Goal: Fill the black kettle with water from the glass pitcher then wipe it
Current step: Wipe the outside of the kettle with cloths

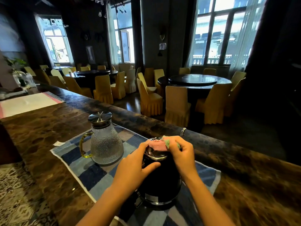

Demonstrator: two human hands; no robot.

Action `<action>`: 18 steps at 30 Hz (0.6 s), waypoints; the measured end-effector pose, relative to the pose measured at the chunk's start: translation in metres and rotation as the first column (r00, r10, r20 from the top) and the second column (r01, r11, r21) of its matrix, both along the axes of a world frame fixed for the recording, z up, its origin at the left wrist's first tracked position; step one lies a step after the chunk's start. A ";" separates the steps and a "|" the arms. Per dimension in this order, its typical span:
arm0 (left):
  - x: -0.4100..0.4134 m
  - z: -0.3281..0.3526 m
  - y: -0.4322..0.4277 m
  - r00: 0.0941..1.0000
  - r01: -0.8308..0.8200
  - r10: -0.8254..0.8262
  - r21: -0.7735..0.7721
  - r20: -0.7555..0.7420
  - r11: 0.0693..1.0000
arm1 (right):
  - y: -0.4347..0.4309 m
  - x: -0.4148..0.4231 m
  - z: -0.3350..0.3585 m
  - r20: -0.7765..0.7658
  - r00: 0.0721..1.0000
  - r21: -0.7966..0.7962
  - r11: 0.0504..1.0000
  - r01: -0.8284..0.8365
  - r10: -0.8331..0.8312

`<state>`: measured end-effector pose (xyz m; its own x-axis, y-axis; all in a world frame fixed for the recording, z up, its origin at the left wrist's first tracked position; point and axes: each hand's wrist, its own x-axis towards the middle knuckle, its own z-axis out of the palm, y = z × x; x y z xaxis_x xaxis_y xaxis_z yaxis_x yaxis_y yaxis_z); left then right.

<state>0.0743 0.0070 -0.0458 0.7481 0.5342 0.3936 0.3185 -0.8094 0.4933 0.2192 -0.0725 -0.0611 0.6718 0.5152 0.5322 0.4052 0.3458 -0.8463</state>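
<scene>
The black kettle stands on a blue checked cloth mat on the brown marble counter. My left hand grips the kettle's upper left side, thumb across its neck. My right hand pinches a small pink and green cloth and presses it on the kettle's rim and lid. The glass pitcher, textured, with a steel lid and yellow-green handle, stands upright on the mat to the left of the kettle, apart from both hands.
A raised marble ledge runs along the far side of the counter. A white and pink towel lies at the far left. A small paper scrap sits by the mat. Beyond are round tables and yellow-covered chairs.
</scene>
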 end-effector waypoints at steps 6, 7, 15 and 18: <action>0.000 0.001 0.001 0.999 -0.013 0.012 -0.016 -0.049 1.000 | 0.024 0.032 0.013 -0.192 0.965 -0.238 0.945 -0.224 0.181; 0.000 0.002 0.001 0.998 -0.011 0.009 -0.034 -0.061 0.999 | 0.027 0.034 0.017 -0.155 0.966 -0.285 0.927 -0.243 0.205; 0.004 0.004 0.004 0.989 -0.046 0.036 -0.070 -0.141 0.996 | 0.010 -0.002 -0.006 0.014 1.000 -0.202 0.979 0.013 -0.010; 0.006 0.010 0.005 0.975 -0.052 0.037 -0.063 -0.221 0.997 | 0.015 0.005 0.004 -0.073 0.997 -0.261 0.965 -0.015 -0.004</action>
<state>0.0799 0.0116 -0.0358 0.7869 0.5891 0.1840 0.4604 -0.7588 0.4606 0.2243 -0.0572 -0.0574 0.7001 0.6337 0.3291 0.3387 0.1111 -0.9343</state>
